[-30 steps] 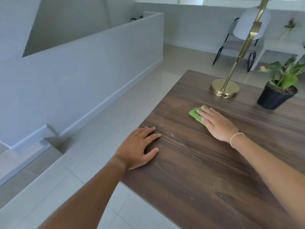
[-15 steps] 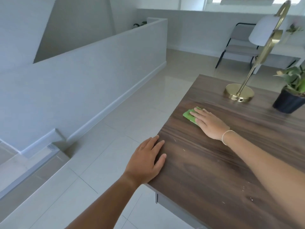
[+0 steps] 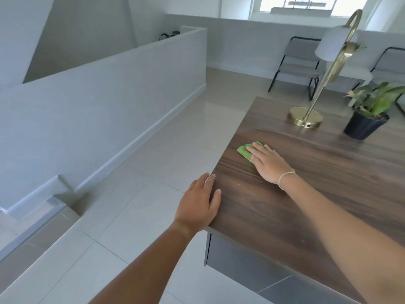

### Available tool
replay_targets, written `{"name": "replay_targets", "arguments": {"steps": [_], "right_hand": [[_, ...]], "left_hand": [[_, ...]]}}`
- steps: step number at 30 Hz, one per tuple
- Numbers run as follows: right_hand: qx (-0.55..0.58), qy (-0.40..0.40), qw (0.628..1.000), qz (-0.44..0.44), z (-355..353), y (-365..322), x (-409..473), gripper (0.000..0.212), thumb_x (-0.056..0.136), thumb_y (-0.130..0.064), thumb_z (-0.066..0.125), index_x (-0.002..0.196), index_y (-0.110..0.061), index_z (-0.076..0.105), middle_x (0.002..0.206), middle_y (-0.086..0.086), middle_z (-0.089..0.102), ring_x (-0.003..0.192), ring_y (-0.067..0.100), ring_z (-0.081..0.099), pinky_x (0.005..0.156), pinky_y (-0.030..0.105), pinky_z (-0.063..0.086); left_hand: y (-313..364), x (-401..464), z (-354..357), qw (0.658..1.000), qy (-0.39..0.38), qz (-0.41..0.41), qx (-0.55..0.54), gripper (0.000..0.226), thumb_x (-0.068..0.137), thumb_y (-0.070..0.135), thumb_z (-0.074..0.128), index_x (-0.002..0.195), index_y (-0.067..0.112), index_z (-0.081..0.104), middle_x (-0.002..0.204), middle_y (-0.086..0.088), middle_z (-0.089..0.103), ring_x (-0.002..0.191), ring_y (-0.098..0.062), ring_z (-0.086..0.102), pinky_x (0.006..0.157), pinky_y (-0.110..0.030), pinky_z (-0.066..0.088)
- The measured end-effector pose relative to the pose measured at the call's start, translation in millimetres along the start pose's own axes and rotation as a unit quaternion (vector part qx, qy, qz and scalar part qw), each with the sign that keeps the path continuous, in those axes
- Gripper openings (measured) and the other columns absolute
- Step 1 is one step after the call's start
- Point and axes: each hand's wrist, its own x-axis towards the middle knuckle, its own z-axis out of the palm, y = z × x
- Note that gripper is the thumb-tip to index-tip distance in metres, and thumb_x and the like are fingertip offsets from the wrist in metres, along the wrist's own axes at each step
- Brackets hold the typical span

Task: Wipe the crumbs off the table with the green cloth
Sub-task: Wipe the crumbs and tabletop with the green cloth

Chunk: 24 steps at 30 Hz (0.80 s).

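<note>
Head view, right hand (image 3: 268, 164): lay flat, palm down, fingers (image 3: 255, 150) straight and close together, pressing the green cloth to the wood; not curled round it
Head view, green cloth (image 3: 246, 152): on the tabletop close to its left edge, mostly covered by the right hand, one corner showing ahead of the fingertips
Head view, left hand (image 3: 198, 204): rested open at the tabletop's left edge, fingers relaxed and slightly spread, holding nothing; appeared cupped beside the rim, perhaps to catch what came off
Head view, crumbs (image 3: 238, 184): a few pale specks between the two hands; faint flecks nearer the camera, too small to be sure of
Head view, progress: judged partway; wood around the cloth looked clean, specks near the edge left to sweep off
Head view, tabletop (image 3: 306, 194): dark wood grain
Head view, lamp (image 3: 305, 116): brass base, well behind the cloth
Head view, potted plant (image 3: 365, 125): black pot, far right, well apart
Head view, obstruction: none between cloth and edge
</note>
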Motion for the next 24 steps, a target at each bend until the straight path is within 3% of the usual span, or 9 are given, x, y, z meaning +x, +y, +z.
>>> {"name": "replay_targets", "arguments": {"steps": [2, 4, 8, 11, 14, 20, 24], "right_hand": [[-0.013, 0.011, 1.0, -0.005, 10, -28, 4, 0.046, 0.1, -0.029, 0.018, 0.146, -0.031, 0.02, 0.159, -0.007, 0.009, 0.147, 0.024, 0.006, 0.119, 0.039, 0.007], [-0.012, 0.002, 0.998, -0.063, 22, -49, -21, 0.046, 0.1, -0.031, 0.018, 0.146, -0.031, 0.019, 0.159, -0.008, 0.008, 0.147, 0.021, 0.005, 0.118, 0.037, 0.006], [-0.005, 0.004, 0.989, -0.148, 28, -34, -104, 0.055, 0.092, -0.047, 0.008, 0.144, -0.036, 0.018, 0.154, -0.018, 0.006, 0.143, 0.007, 0.0, 0.119, 0.03, 0.004], [0.005, -0.005, 0.998, -0.056, 18, -8, -99, 0.046, 0.098, -0.037, 0.018, 0.144, -0.036, 0.021, 0.156, -0.014, 0.009, 0.146, 0.014, 0.004, 0.12, 0.035, 0.007], [-0.01, 0.016, 0.999, 0.046, 18, -27, -67, 0.046, 0.1, -0.03, 0.019, 0.145, -0.033, 0.02, 0.159, -0.008, 0.008, 0.147, 0.023, 0.004, 0.12, 0.038, 0.007], [0.002, 0.019, 0.998, -0.061, 35, -66, -135, 0.049, 0.096, -0.038, 0.017, 0.145, -0.033, 0.02, 0.157, -0.013, 0.009, 0.146, 0.015, 0.003, 0.118, 0.03, 0.003], [0.008, 0.016, 1.0, 0.021, 22, -36, -150, 0.044, 0.1, -0.031, 0.024, 0.144, -0.032, 0.023, 0.157, -0.01, 0.011, 0.147, 0.017, 0.005, 0.117, 0.03, 0.005]], "left_hand": [[-4, -3, -1, 1.0, -0.004, -0.013, -0.02, 0.052, 0.096, 0.039, 0.031, 0.144, 0.018, 0.027, 0.151, -0.001, 0.032, 0.137, -0.018, 0.029, 0.11, -0.029, 0.027], [-9, -6, -3, 0.998, -0.01, -0.021, -0.051, 0.053, 0.096, 0.04, 0.032, 0.144, 0.019, 0.027, 0.149, 0.0, 0.035, 0.135, -0.017, 0.032, 0.107, -0.027, 0.027], [-19, -15, -7, 0.993, -0.057, -0.019, -0.102, 0.055, 0.095, 0.042, 0.035, 0.145, 0.02, 0.025, 0.147, 0.001, 0.038, 0.132, -0.015, 0.035, 0.106, -0.026, 0.029], [-25, -19, -12, 0.99, -0.084, -0.003, -0.116, 0.058, 0.094, 0.042, 0.039, 0.145, 0.022, 0.022, 0.146, 0.004, 0.038, 0.13, -0.013, 0.037, 0.105, -0.025, 0.031], [-29, -22, -16, 0.986, -0.103, 0.002, -0.129, 0.066, 0.09, 0.045, 0.046, 0.146, 0.025, 0.017, 0.147, 0.007, 0.036, 0.13, -0.011, 0.036, 0.105, -0.025, 0.031], [-47, -31, -23, 0.977, -0.15, 0.011, -0.149, 0.084, 0.078, 0.056, 0.058, 0.146, 0.032, 0.013, 0.149, 0.011, 0.033, 0.13, -0.009, 0.038, 0.108, -0.033, 0.036], [-53, -34, -25, 0.974, -0.17, 0.028, -0.149, 0.088, 0.077, 0.057, 0.06, 0.146, 0.033, 0.01, 0.149, 0.012, 0.032, 0.131, -0.009, 0.037, 0.108, -0.03, 0.036]]}}
